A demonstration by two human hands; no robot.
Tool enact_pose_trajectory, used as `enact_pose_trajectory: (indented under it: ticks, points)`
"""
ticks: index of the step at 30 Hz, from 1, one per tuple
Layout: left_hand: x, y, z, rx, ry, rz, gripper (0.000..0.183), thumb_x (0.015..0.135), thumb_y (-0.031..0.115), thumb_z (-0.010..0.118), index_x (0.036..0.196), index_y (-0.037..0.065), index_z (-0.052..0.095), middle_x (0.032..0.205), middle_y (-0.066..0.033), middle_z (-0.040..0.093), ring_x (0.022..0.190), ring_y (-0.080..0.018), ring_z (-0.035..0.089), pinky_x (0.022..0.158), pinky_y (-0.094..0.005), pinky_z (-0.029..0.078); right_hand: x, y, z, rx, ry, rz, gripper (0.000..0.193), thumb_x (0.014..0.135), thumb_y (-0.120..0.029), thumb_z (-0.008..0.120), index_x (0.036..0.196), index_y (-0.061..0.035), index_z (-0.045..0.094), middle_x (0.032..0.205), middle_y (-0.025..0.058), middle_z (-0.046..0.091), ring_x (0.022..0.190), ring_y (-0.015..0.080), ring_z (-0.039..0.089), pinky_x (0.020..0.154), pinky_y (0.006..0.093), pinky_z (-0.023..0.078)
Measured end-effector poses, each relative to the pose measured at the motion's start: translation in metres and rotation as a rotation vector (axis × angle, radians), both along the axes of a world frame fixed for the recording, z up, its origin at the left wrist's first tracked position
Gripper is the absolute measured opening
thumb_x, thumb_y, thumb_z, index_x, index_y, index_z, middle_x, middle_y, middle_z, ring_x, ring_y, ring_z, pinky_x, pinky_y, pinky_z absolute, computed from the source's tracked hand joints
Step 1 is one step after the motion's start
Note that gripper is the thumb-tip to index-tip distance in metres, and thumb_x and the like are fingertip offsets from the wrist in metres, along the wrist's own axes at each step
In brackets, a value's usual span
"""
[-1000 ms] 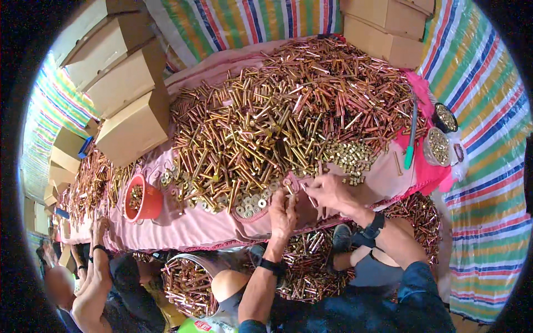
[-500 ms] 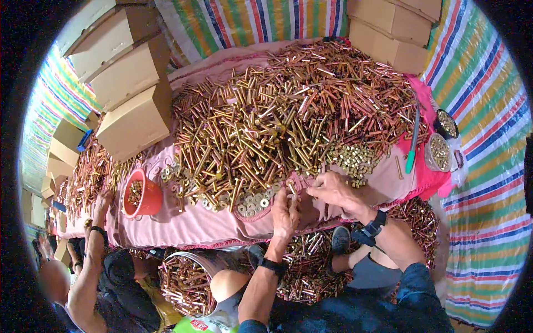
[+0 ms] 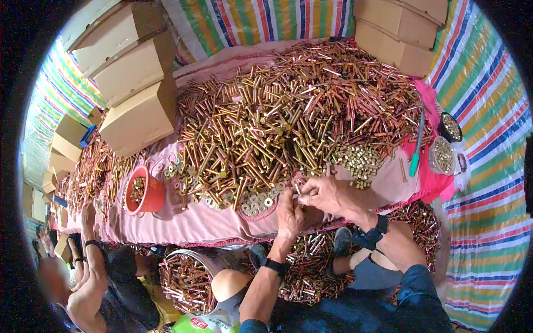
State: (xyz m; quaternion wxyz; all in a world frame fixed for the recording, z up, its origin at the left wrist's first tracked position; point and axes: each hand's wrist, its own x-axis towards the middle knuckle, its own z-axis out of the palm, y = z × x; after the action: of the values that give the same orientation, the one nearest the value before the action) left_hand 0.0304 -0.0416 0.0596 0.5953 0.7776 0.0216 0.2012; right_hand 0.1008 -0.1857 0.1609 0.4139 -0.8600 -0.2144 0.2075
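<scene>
Just in front of the table's near edge, my left hand [image 3: 287,215] is closed around a short metal bolt [image 3: 298,189], one bright end of which sticks up between the fingers. My right hand [image 3: 328,196] meets it there, thumb and fingertips pinched together against that bolt; whatever else they hold is hidden. Flat round washers [image 3: 254,205] lie beside my left hand on the pink cloth [image 3: 189,225]. Beyond both hands rises a wide heap of long brassy bolts [image 3: 250,133]. Small brass nuts [image 3: 361,162] are piled past my right hand.
At left stand a red bucket [image 3: 152,197] with small metal parts and stacked cardboard boxes [image 3: 136,125]. A green-handled tool [image 3: 416,152] and a clear tub [image 3: 442,155] lie right. Below are a bolt-filled container [image 3: 186,283] and a co-worker's arm [image 3: 91,272].
My right hand has moved left and in against my left hand, closing the gap between them. The co-worker's hand at far left has shifted down and left. The view has shifted slightly.
</scene>
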Motion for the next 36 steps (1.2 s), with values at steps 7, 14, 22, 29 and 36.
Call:
enact_pose_trajectory:
  ticks: [7, 14, 22, 29, 36]
  points:
    - [0.007, 0.014, -0.021, -0.213, 0.165, -0.030, 0.024, 0.101, 0.011, 0.053, 0.121, -0.001, 0.055, 0.099, -0.0162, 0.066, 0.092, -0.0245, 0.062, 0.085, -0.0364, 0.049, -0.023, 0.012, -0.042, 0.080, -0.754, 0.167, 0.024, 0.078, -0.009, 0.074, 0.100, -0.0022, 0.067, 0.085, 0.0138, 0.061, 0.067, 0.0339, 0.063, 0.058, 0.0440, 0.052]
    - [0.010, 0.015, -0.027, -0.201, 0.102, -0.039, 0.031, 0.101, 0.012, 0.053, 0.128, -0.004, 0.052, 0.113, -0.0184, 0.063, 0.101, -0.0246, 0.059, 0.091, -0.0366, 0.047, -0.029, 0.008, -0.058, -0.085, -0.828, 0.259, 0.008, 0.080, -0.006, 0.062, 0.085, -0.0003, 0.059, 0.081, 0.0142, 0.057, 0.069, 0.0332, 0.064, 0.056, 0.0438, 0.053]
    - [0.008, 0.009, -0.015, -0.266, 0.173, -0.051, 0.017, 0.101, 0.012, 0.053, 0.111, -0.002, 0.053, 0.096, -0.0086, 0.058, 0.089, -0.0148, 0.052, 0.079, -0.0312, 0.046, -0.027, 0.005, -0.055, -0.058, -0.782, 0.166, 0.007, 0.079, -0.005, 0.061, 0.084, -0.0009, 0.057, 0.085, 0.0168, 0.056, 0.082, 0.0345, 0.064, 0.063, 0.0429, 0.055]
    - [0.013, 0.004, -0.030, -0.335, 0.177, -0.069, 0.014, 0.101, 0.011, 0.053, 0.106, -0.002, 0.052, 0.095, -0.0071, 0.056, 0.088, -0.0148, 0.051, 0.077, -0.0306, 0.047, -0.029, -0.001, -0.068, -0.093, -0.942, 0.179, 0.013, 0.081, -0.007, 0.059, 0.092, -0.0014, 0.056, 0.092, 0.0148, 0.056, 0.087, 0.0309, 0.063, 0.060, 0.0439, 0.049]
    - [0.016, 0.003, -0.023, -0.190, 0.065, -0.071, 0.033, 0.102, 0.015, 0.053, 0.131, -0.002, 0.052, 0.116, -0.0157, 0.061, 0.106, -0.0262, 0.058, 0.094, -0.0359, 0.047, -0.008, -0.009, -0.052, -0.088, -0.847, 0.230, 0.008, 0.087, -0.011, 0.059, 0.080, -0.0081, 0.062, 0.087, 0.0048, 0.059, 0.084, 0.0249, 0.064, 0.076, 0.0418, 0.057]
